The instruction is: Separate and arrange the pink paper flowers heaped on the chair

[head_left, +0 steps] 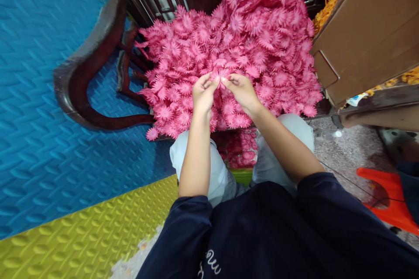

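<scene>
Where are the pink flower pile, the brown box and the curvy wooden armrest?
Pink flower pile [237, 50]: head view, on its middle.
Brown box [369, 30]: head view, on its side.
Curvy wooden armrest [72, 74]: head view, on its bend.

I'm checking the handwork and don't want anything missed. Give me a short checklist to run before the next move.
1. Left hand on the held flower: ok, thumb and fingers at its left side.
2. Right hand on it too: ok, at its right side.
3. Held flower stands out from the pile of pink flowers: not ok, similar pink lies behind it.
4. Held flower is a single layer: cannot tell, too small to see.
5. Cardboard box away from both hands: ok, it is off to the right.
6. Wooden armrest away from both hands: ok, off to the left.
</scene>
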A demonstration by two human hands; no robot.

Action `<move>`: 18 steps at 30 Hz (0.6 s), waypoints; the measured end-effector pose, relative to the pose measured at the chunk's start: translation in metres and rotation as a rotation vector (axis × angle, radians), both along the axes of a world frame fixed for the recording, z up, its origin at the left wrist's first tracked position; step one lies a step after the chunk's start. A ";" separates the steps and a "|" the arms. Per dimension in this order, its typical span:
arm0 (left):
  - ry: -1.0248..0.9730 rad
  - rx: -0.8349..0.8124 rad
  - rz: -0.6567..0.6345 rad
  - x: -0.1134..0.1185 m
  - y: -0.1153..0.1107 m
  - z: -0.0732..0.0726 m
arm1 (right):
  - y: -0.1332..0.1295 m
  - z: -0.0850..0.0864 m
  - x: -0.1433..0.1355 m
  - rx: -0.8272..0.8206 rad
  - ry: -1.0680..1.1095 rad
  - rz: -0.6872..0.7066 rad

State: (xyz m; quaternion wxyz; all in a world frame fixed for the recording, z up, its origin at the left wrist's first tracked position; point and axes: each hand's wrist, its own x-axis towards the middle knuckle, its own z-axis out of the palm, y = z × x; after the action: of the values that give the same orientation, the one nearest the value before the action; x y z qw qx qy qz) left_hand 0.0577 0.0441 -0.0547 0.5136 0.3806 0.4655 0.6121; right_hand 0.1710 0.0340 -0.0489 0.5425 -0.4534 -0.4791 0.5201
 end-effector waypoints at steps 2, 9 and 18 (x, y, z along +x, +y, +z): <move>0.017 0.034 0.021 0.002 0.000 -0.001 | -0.001 0.002 0.000 -0.003 0.011 -0.001; 0.201 0.096 0.099 0.001 0.000 -0.010 | -0.002 0.002 0.001 0.010 -0.030 -0.022; 0.246 0.160 0.252 -0.008 0.006 -0.014 | 0.004 -0.008 0.014 -0.068 0.010 -0.091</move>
State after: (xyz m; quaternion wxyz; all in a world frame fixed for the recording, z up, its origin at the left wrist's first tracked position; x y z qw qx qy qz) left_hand 0.0495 0.0498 -0.0692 0.3403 0.4312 0.5185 0.6554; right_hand 0.1848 0.0384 -0.0566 0.5522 -0.4904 -0.4373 0.5132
